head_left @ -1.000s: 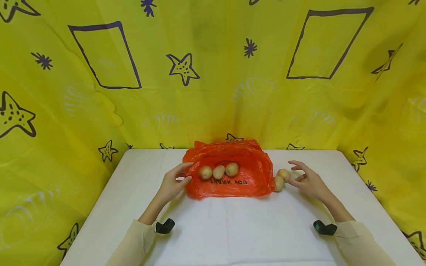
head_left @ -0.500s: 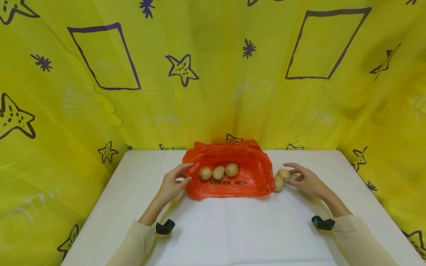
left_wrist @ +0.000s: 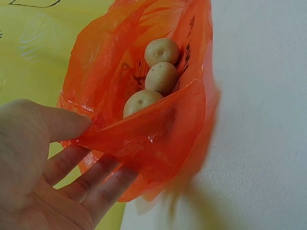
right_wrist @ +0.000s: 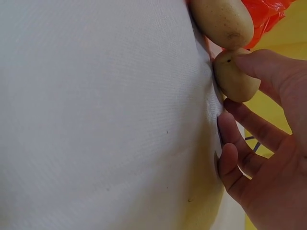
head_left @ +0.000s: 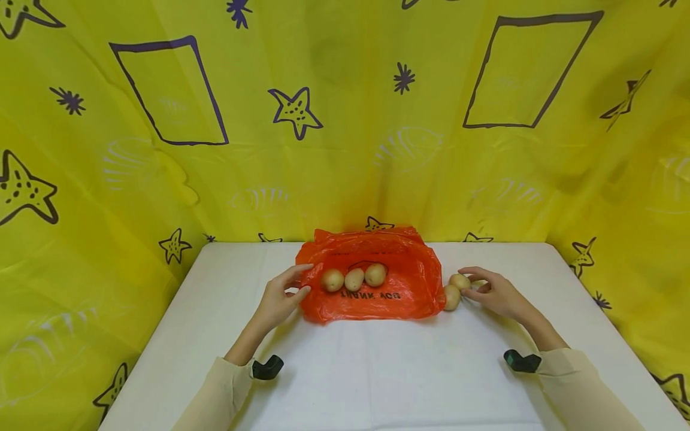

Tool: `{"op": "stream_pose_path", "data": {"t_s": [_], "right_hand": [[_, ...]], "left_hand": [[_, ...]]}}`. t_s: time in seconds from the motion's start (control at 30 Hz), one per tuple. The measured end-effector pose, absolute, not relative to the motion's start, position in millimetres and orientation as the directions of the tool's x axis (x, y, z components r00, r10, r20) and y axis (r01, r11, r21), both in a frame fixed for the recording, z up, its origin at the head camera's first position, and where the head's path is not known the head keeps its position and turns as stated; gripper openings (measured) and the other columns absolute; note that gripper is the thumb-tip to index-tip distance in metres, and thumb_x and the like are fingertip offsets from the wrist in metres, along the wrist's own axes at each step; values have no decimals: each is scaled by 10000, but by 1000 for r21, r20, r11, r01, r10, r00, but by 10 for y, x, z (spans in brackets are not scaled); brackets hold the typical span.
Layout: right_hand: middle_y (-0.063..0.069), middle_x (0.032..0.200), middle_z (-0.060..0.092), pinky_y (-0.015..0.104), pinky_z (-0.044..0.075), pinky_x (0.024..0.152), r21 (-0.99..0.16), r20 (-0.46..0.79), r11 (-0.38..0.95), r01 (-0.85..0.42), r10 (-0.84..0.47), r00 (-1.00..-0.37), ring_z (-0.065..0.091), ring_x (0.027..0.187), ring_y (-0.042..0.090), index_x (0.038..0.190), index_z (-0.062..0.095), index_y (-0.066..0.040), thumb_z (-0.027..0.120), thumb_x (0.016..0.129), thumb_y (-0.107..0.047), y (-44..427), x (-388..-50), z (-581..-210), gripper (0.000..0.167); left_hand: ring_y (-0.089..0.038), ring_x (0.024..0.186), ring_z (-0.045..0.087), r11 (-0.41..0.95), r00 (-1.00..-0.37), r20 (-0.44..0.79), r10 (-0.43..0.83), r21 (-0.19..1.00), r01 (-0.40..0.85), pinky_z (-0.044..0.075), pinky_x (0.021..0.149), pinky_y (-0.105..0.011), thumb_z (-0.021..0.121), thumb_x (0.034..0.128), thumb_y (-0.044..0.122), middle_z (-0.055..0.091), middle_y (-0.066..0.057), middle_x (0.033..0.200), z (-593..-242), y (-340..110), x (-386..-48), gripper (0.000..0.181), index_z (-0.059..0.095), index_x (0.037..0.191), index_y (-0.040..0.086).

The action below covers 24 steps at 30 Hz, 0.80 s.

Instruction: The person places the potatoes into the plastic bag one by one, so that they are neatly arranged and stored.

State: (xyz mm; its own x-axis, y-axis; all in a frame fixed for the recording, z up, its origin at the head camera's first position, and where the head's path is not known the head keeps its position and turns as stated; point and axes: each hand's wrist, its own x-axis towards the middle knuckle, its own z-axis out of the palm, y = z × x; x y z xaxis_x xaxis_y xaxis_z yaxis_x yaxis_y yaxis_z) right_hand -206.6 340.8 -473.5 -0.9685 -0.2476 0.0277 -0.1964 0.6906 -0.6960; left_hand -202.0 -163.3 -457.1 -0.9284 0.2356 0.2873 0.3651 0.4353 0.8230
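Observation:
A red plastic bag (head_left: 412, 278) lies with its mouth spread towards me, "THANK YOU" printed upside down inside. Three potatoes (left_wrist: 162, 77) sit in a row in it. My left hand (head_left: 277, 302) holds the bag's left rim, thumb over the edge and fingers on the outer side. Two more potatoes are outside, by the bag's right edge: a nearer potato (right_wrist: 223, 21) and a farther potato (right_wrist: 237, 79) touching it. My right hand (head_left: 498, 296) has its thumb and index finger around the farther potato, which rests on the cloth. Its other fingers are loosely bent.
A white cloth (head_left: 366, 371) covers the table. Yellow patterned curtains (head_left: 345, 167) hang behind and along both sides, close to the bag's back. Black wrist devices (head_left: 268, 367) show at both cuffs.
My right hand has moved slightly left, and its thumb and index finger have closed around the farther potato. The left hand and the bag have stayed put.

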Motion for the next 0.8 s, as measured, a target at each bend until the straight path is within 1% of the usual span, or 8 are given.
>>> {"op": "stream_pose_path", "data": {"t_s": [0.23, 0.47, 0.63, 0.8], "right_hand": [[230, 1245, 639, 295, 527, 700, -693, 16, 700, -175, -227, -974, 607, 821, 213, 1391, 595, -107, 748, 954, -260, 3382, -2050, -4727, 488], [222, 1236, 642, 297, 523, 703, -688, 22, 704, -175, -221, -975, 605, 816, 212, 1387, 595, -107, 747, 955, -241, 3374, -2046, -4729, 477], [221, 1226, 646, 296, 522, 704, -687, 25, 706, -173, -214, -976, 605, 822, 217, 1377, 601, -99, 751, 952, -247, 3369, -2048, -4730, 474], [200, 1193, 658, 288, 512, 691, -676, 37, 716, -177, -206, -978, 596, 814, 213, 1352, 614, -92, 757, 946, -242, 3367, -2057, -4740, 457]], "left_hand": [[-342, 1091, 686, 416, -924, 294, 244, 829, 374, 611, 856, -436, 704, 942, -8, 707, -155, 1218, -4574, -1637, -2029, 429, 648, 1354, 98], [-316, 1101, 686, 434, -932, 275, 235, 828, 354, 610, 854, -372, 712, 936, -8, 706, -129, 1231, -4563, -1630, -2022, 439, 650, 1353, 115], [-319, 1103, 684, 436, -933, 272, 235, 828, 352, 611, 853, -373, 706, 938, -8, 705, -130, 1231, -4558, -1628, -2018, 437, 647, 1354, 113], [-313, 1067, 690, 434, -929, 284, 238, 824, 363, 614, 841, -366, 708, 936, -9, 711, -129, 1211, -4563, -1630, -2021, 439, 647, 1354, 112]]}}
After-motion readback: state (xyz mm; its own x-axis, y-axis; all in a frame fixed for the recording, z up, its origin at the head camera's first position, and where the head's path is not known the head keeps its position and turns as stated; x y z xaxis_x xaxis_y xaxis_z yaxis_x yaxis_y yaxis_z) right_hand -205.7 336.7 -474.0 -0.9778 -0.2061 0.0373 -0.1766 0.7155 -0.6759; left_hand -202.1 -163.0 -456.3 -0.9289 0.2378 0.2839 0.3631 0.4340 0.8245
